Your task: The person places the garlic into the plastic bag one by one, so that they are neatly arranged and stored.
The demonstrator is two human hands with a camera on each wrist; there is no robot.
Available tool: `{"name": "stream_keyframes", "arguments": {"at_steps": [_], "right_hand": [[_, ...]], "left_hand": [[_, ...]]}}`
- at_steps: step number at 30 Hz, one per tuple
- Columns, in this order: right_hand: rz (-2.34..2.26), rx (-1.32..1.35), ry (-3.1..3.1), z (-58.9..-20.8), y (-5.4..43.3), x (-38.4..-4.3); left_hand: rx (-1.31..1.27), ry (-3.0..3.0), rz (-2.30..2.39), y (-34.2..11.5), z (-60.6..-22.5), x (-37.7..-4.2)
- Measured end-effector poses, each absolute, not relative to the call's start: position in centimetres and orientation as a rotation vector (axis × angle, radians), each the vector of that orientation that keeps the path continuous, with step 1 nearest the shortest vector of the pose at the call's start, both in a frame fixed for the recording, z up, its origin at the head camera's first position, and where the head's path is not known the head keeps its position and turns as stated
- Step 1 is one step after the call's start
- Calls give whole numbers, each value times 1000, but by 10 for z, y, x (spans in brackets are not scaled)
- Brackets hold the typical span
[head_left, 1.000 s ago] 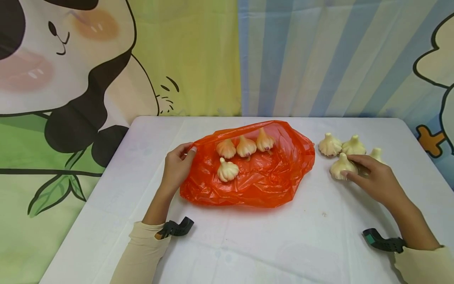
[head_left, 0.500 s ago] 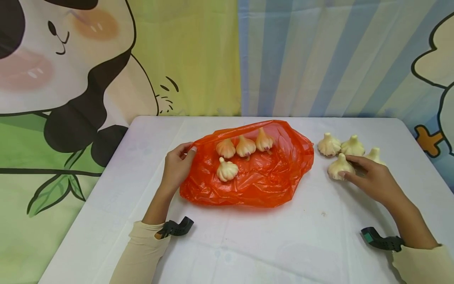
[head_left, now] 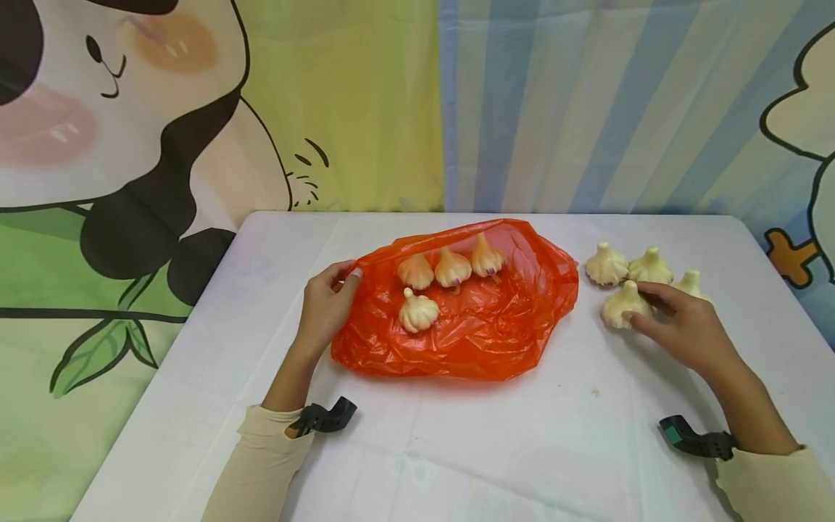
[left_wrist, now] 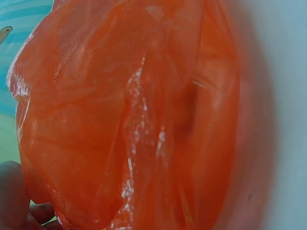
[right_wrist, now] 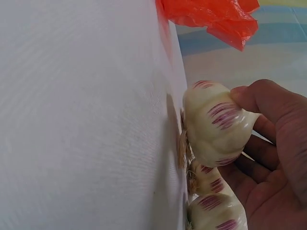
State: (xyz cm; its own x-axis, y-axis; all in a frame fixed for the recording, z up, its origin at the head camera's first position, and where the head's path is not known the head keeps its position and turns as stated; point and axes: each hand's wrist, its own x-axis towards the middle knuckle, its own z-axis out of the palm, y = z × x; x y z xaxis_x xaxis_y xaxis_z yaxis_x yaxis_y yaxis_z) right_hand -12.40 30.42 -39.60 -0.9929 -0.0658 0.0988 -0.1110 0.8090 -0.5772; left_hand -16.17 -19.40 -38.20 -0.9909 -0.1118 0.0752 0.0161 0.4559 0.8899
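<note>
My left hand (head_left: 328, 303) pinches the left edge of a red plastic bag (head_left: 483, 326), which lies spread on the table with its mouth side toward that hand. Inside, seen through or against the red film, are several garlic bulbs, among them a paler garlic bulb (head_left: 418, 312) in front. At the right, my right hand (head_left: 685, 326) holds a garlic bulb (right_wrist: 218, 124) between thumb and fingers. Purple streaks and dry roots show on it in the right wrist view. The bag fills most of the left wrist view, with part of the left hand (left_wrist: 14, 201) at its lower left.
Behind the right hand stand more bulbs: a garlic bulb (head_left: 605, 265) at the left, a garlic bulb (head_left: 651, 267) beside it, and a partly hidden garlic bulb (head_left: 691, 283). The white table (head_left: 457, 449) ends at a patterned curtain (head_left: 365, 109).
The right hand has shifted slightly left with its garlic bulb, edging away from the partly hidden bulb at the right. The left hand and the red bag have stayed in place.
</note>
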Motion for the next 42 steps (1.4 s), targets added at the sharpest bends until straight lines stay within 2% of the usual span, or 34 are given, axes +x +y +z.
{"name": "stream_keyframes", "arguments": {"at_steps": [25, 42], "right_hand": [[1267, 190, -2654, -368, 280, -127], [1489, 610, -2461, -342, 239, -139]], "left_hand": [[95, -2584, -1576, -194, -381, -161], [87, -2579, -1574, -194, -381, -161]]}}
